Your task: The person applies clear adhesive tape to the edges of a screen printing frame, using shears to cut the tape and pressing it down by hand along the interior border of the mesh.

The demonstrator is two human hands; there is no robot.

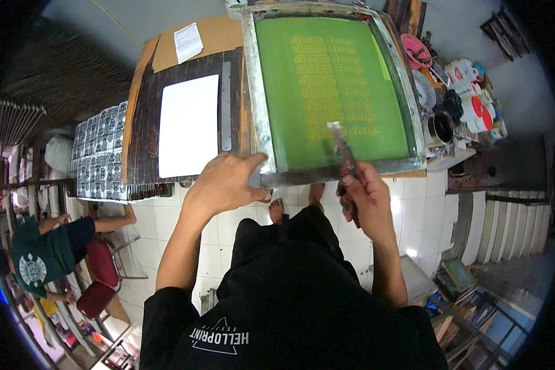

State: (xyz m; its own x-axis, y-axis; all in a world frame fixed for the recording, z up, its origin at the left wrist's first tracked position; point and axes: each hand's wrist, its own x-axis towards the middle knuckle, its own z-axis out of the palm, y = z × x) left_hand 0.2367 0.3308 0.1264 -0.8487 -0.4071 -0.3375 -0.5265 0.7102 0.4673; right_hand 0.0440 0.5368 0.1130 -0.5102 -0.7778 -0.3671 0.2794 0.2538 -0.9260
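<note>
A silk-screen frame (pixel 417 132) with green mesh lies on the table in front of me, a column of repeated yellowish lettering across the mesh. My left hand (pixel 225 185) grips its near left corner, forefinger above and thumb below. In my right hand (pixel 370 200) is a dark, stained hand tool with a pale flat tip (pixel 344 148). The tip points away from me over the near part of the mesh; whether it touches cannot be made out. Left of the frame lies a blank white sheet (pixel 189 126), with a metal ruler (pixel 226 105) beside it.
A cluttered bench with tubs, a pink basin (pixel 415 50) and an open can (pixel 439 128) stands at the right. Patterned printed sheets (pixel 102 151) lie on a rack at the left. Another person (pixel 37 253) is near a red chair (pixel 102 271) at the far left.
</note>
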